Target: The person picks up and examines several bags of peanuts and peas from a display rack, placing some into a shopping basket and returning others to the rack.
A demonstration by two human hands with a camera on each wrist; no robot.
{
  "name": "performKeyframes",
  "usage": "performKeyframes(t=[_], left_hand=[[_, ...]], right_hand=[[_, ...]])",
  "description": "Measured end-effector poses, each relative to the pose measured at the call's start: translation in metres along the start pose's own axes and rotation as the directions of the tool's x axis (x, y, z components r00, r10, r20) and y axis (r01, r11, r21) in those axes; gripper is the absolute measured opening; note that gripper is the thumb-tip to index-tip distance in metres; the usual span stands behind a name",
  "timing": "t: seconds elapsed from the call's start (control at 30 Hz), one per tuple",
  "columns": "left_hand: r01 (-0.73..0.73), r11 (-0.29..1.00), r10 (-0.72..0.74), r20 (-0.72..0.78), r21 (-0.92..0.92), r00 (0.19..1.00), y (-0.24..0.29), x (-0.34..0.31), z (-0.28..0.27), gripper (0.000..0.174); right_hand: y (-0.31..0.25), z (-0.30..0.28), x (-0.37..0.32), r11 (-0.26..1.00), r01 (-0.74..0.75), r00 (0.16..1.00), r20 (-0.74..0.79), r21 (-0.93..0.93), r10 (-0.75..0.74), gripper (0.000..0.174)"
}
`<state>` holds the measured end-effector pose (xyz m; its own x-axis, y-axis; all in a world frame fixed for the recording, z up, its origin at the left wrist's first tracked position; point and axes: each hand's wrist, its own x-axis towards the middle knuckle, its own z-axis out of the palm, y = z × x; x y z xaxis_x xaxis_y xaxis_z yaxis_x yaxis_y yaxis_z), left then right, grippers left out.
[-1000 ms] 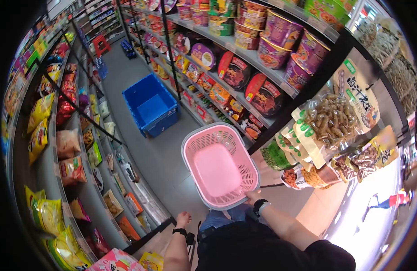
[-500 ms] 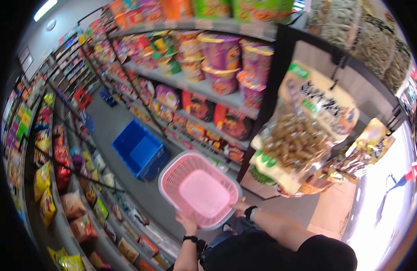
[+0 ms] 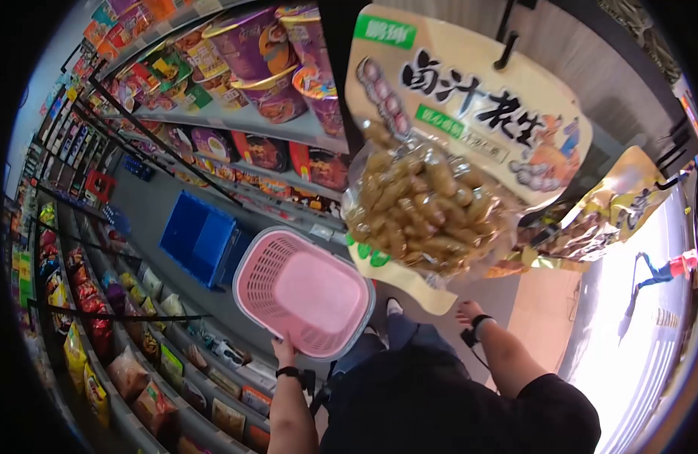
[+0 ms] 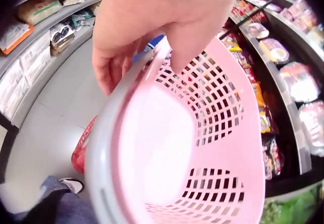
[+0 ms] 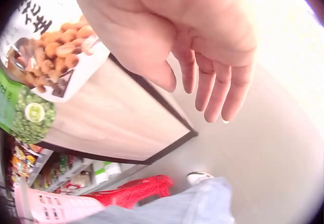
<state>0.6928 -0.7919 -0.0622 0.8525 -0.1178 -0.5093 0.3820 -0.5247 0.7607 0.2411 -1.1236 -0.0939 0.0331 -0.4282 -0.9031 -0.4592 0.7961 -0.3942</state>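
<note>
A pink plastic basket (image 3: 319, 291) with slotted walls and a grey rim hangs in front of the person's legs, its bare bottom showing. My left hand (image 3: 283, 350) holds the basket by its near left rim. In the left wrist view the thumb of that left hand (image 4: 157, 21) lies inside the rim and the fingers go over its outer side. My right hand (image 3: 468, 312) is off the basket, below the hanging snack bags. Seen from the right wrist, the right hand (image 5: 187, 41) has loosely bent fingers and holds nothing.
A large bag of brown peanuts (image 3: 432, 212) hangs from a hook on the shelf end, beside a gold bag (image 3: 614, 204). A blue crate (image 3: 198, 238) stands on the aisle floor. Shelves of cup noodles (image 3: 269, 94) and snack packets (image 3: 130, 371) line both sides.
My left hand came up to the basket's rim and took hold. My right hand let go of the rim and moved right. The head view turned right, bringing the hanging peanut bag closer.
</note>
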Motion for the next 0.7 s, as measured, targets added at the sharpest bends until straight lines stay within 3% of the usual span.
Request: performKeyframes(t=[0.03, 0.07, 0.13, 0.17, 0.23, 0.33, 0.4, 0.47, 0.53, 0.57, 0.7], left_hand=[[0.169, 0.945, -0.153, 0.076, -0.28, 0.985, 0.006, -0.001, -0.001, 0.035], [0.168, 0.946, -0.153, 0.075, -0.276, 0.985, 0.002, 0.003, -0.003, 0.035], [0.208, 0.895, -0.106, 0.266, -0.395, 0.958, -0.004, 0.015, -0.001, 0.021], [0.216, 0.928, -0.127, 0.288, -0.305, 0.949, 0.012, 0.004, -0.003, 0.02], [0.196, 0.949, -0.103, 0.347, -0.246, 0.932, 0.007, 0.011, -0.005, 0.024], [0.187, 0.958, -0.101, 0.357, -0.217, 0.929, 0.005, 0.01, -0.004, 0.028], [0.157, 0.963, -0.078, 0.33, -0.219, 0.941, 0.008, 0.006, -0.005, 0.031], [0.139, 0.974, -0.059, 0.394, -0.179, 0.917, 0.003, 0.005, -0.009, 0.034], [0.177, 0.949, -0.078, 0.348, -0.262, 0.934, 0.006, 0.006, -0.001, 0.035], [0.195, 0.951, -0.081, 0.417, -0.239, 0.905, 0.01, 0.006, -0.002, 0.038], [0.25, 0.948, -0.166, 0.361, -0.199, 0.918, 0.026, -0.006, -0.004, 0.041]], right_hand=[[0.021, -0.015, -0.004, 0.999, -0.031, 0.997, -0.075, -0.041, 0.028, 0.029], [0.043, -0.027, -0.008, 0.995, -0.062, 0.987, -0.153, -0.078, 0.049, 0.031], [0.069, -0.039, -0.028, 0.988, -0.153, 0.968, -0.202, 0.004, 0.151, 0.029], [0.083, -0.041, -0.035, 0.988, -0.156, 0.966, -0.207, 0.015, 0.156, 0.029], [0.112, -0.035, -0.048, 0.919, -0.121, 0.968, -0.161, 0.375, 0.193, 0.03], [0.141, -0.011, -0.062, 0.888, -0.152, 0.966, -0.124, 0.434, 0.226, 0.03], [0.143, 0.015, -0.086, 0.925, -0.173, 0.963, -0.14, 0.339, 0.231, 0.03], [0.141, 0.035, -0.111, 0.953, -0.189, 0.962, -0.151, 0.238, 0.229, 0.03], [0.14, 0.048, -0.12, 0.988, -0.144, 0.986, -0.078, 0.054, 0.148, 0.032], [0.137, 0.051, -0.126, 0.99, -0.134, 0.989, -0.063, 0.03, 0.136, 0.034], [0.143, 0.046, -0.126, 0.991, -0.123, 0.988, -0.09, 0.059, 0.128, 0.033]])
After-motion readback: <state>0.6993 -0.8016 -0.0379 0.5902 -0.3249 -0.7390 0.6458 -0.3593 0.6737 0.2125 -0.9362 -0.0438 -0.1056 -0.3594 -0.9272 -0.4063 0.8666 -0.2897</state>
